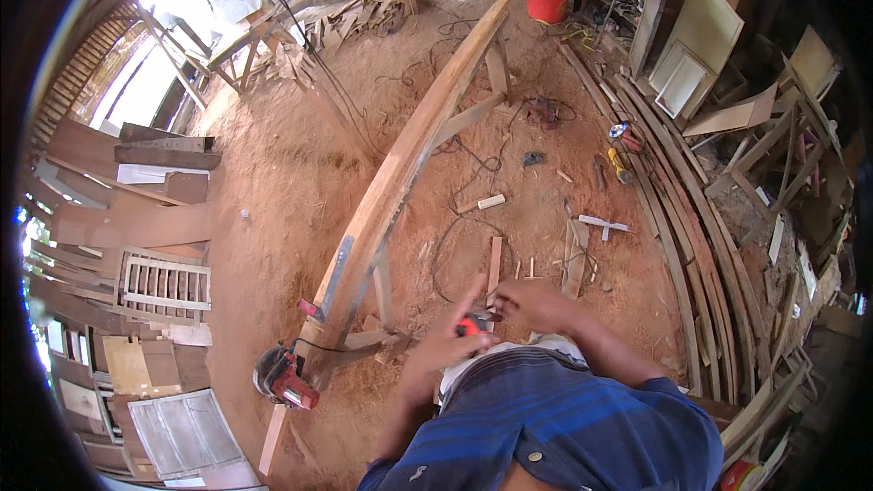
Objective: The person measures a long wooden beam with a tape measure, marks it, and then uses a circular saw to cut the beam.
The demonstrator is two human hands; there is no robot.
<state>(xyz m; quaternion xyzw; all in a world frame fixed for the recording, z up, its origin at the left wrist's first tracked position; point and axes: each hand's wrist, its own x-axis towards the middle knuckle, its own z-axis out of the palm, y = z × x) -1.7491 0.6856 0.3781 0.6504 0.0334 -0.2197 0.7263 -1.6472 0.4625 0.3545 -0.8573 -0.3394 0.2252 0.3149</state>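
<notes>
1. From my remote seat I see the left hand [443, 347] curled around a small red-and-black tool [469, 325], probably a tape measure, index finger stretched out; a slack grip could drop it.
2. The right hand [538, 305] is just beside that tool, fingers bent inward; I cannot tell whether it pinches anything. If the two hands pull unevenly, the tool could twist loose.
3. Left of the left hand, a red power saw [293, 385] rests at the near end of a long beam [393, 180]. A tugged cord might drag it off.
4. The beam slants away ahead of the hands on wooden legs [383, 289]; a hard knock could shift it.
5. Beyond the hands, a cable [434, 259] loops over dirt, where a foot could snag.
</notes>
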